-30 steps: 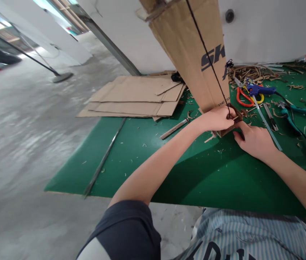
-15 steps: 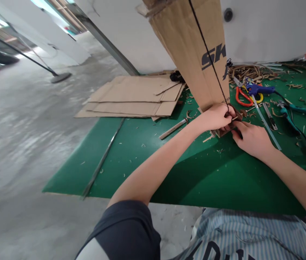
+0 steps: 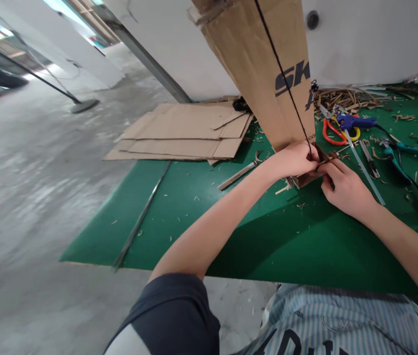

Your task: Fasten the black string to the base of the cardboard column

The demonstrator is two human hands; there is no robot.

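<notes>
Two grips at foot of cardboard column point(image 3: 264, 74): L hand point(image 3: 297, 159) pinching black string point(image 3: 283, 74), R hand point(image 3: 345, 190) pinching brown base piece point(image 3: 307, 178); prob. fastening stage, nxt needs taut string.

My feed shows a green mat point(image 3: 194, 217) spread on the concrete floor point(image 3: 27, 197). At 10 o'clock, flattened cardboard sheets point(image 3: 182, 130) lie half on the mat, half on the floor. A long metal strip point(image 3: 142, 217) runs along the 9 o'clock edge. A tall cardboard piece point(image 3: 268, 74) stands near the middle, with a pale stick point(image 3: 237, 176) just at its 9. Over at 2 o'clock it's tool city: scissors point(image 3: 332, 133), blue glue gun point(image 3: 355, 121), metal ruler point(image 3: 364, 167) and teal pliers point(image 3: 404, 155). There's a scrap pile point(image 3: 342, 98) at 1, and shavings everywhere.
</notes>
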